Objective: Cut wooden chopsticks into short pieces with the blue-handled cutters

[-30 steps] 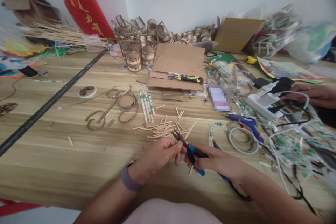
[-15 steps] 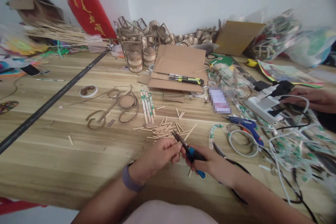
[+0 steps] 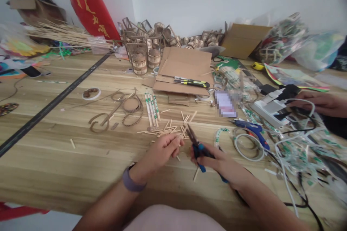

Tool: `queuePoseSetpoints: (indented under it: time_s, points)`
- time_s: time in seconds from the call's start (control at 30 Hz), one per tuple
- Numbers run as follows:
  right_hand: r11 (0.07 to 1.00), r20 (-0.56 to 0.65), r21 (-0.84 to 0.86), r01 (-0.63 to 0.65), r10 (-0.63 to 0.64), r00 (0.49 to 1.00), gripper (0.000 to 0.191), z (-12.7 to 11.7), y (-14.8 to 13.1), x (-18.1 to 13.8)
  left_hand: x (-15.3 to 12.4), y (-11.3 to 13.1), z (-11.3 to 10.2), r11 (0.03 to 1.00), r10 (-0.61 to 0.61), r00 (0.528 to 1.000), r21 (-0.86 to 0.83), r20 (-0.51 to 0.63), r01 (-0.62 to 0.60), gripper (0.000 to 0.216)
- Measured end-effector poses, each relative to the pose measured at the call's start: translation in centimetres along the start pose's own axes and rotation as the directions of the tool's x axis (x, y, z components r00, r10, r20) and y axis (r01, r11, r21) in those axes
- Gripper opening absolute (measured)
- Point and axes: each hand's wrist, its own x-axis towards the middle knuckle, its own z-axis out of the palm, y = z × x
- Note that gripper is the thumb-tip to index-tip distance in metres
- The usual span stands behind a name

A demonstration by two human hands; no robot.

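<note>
My right hand point(image 3: 217, 160) grips blue-handled cutting pliers point(image 3: 195, 142), jaws pointing up and away over the wooden table point(image 3: 67, 158). My left hand point(image 3: 162, 149) is closed in a pinch on a short wooden stick point(image 3: 177, 157), just left of the pliers; a gap shows between hand and jaws. A pile of cut wooden sticks point(image 3: 168, 130) lies right beyond both hands. One loose stick point(image 3: 195, 174) rests under my right hand.
Wrapped chopsticks point(image 3: 151, 107) and cardboard rings point(image 3: 130, 106) lie further out. Flat cardboard with utility knives point(image 3: 192, 81), a blue glue gun point(image 3: 252, 130), tape rolls, cables and a power strip point(image 3: 268, 106) crowd the right. Another person's hand point(image 3: 322, 103) rests at the right edge.
The pliers have come away from the stick and swung upright. My left hand has moved slightly left and forward with the stick piece. The camera shifted a little.
</note>
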Motion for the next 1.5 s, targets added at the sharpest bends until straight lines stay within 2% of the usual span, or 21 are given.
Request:
queuePoseSetpoints:
  time_s: [0.07,0.13,0.2,0.27,0.33,0.4,0.57,0.67,1.0,1.1,1.17,1.23,1.27,1.3,1.37,1.43,1.5]
  points:
    - [0.983,-0.178,-0.179,0.051,-0.083,0.981,0.018,-0.3,0.0,0.0,0.0,0.0,-0.3,0.996,0.001,0.998,0.090,-0.055,0.004,0.036]
    - [0.909,-0.338,-0.396,0.132,-0.278,0.899,0.015,-0.3,0.1,0.1,0.0,0.0,-0.3,0.969,0.000,0.998,0.247,-0.065,0.016,0.033]
    - [0.812,-0.353,-0.533,0.236,-0.467,0.811,0.010,-0.1,0.3,0.5,0.0,-0.1,-0.1,0.921,0.011,0.999,0.390,-0.039,0.005,0.031]
    - [0.754,-0.285,-0.580,0.310,-0.544,0.789,0.011,0.4,0.6,1.1,-0.1,-0.1,0.2,0.885,0.033,0.999,0.465,0.001,-0.029,0.029]
    - [0.753,-0.252,-0.591,0.289,-0.513,0.820,0.014,0.9,1.1,1.8,-0.1,-0.2,0.5,0.858,0.053,0.998,0.510,0.022,-0.057,0.028]
    - [0.769,-0.276,-0.598,0.227,-0.463,0.843,0.014,1.4,1.7,2.5,-0.1,-0.3,0.7,0.811,0.072,0.997,0.581,0.015,-0.067,0.027]
    - [0.788,-0.370,-0.602,0.129,-0.419,0.829,0.013,2.3,2.2,3.1,-0.1,-0.3,1.1,0.561,0.118,0.992,0.827,-0.036,-0.037,0.028]
    - [0.796,-0.410,-0.601,0.079,-0.391,0.824,0.014,2.7,2.0,3.1,-0.2,0.1,1.3,0.445,0.149,0.988,0.895,-0.047,-0.025,0.026]
    - [0.828,-0.459,-0.560,0.013,-0.323,0.828,0.015,3.7,1.6,3.7,0.0,-0.4,2.4,0.340,0.131,0.985,0.939,-0.109,0.058,0.031]
    - [0.856,-0.456,-0.516,0.043,-0.316,0.832,0.014,3.3,1.3,3.8,0.1,-0.5,2.1,0.396,0.134,0.982,0.916,-0.131,0.068,0.033]
    - [0.880,-0.409,-0.464,0.100,-0.313,0.857,0.012,2.3,1.1,3.6,0.1,-0.4,1.3,0.553,0.125,0.988,0.833,-0.088,0.004,0.031]
    - [0.901,-0.328,-0.401,0.168,-0.312,0.892,0.013,0.9,1.0,3.2,0.1,-0.3,0.4,0.797,0.079,0.996,0.597,0.044,-0.090,0.031]
    - [0.910,-0.288,-0.363,0.200,-0.314,0.905,0.015,0.3,0.9,3.0,0.1,-0.3,0.1,0.904,0.054,0.990,0.415,0.131,-0.104,0.033]
    - [0.921,-0.256,-0.314,0.230,-0.315,0.914,0.018,-0.3,0.8,2.7,0.2,-0.4,-0.2,0.968,0.040,0.983,0.237,0.181,-0.083,0.035]
    - [0.938,-0.217,-0.214,0.273,-0.318,0.923,0.021,-0.8,0.8,2.3,0.4,-0.5,-0.2,1.000,-0.002,0.986,0.011,0.166,0.000,0.038]
    - [0.942,-0.219,-0.177,0.287,-0.322,0.921,0.019,-0.6,0.9,2.1,0.6,-0.8,0.1,0.997,-0.066,0.996,-0.046,0.059,0.068,0.042]
    - [0.938,-0.246,-0.216,0.272,-0.322,0.914,0.013,0.1,1.0,2.1,0.8,-1.1,0.5,0.993,-0.111,0.994,-0.041,0.005,0.111,0.046]
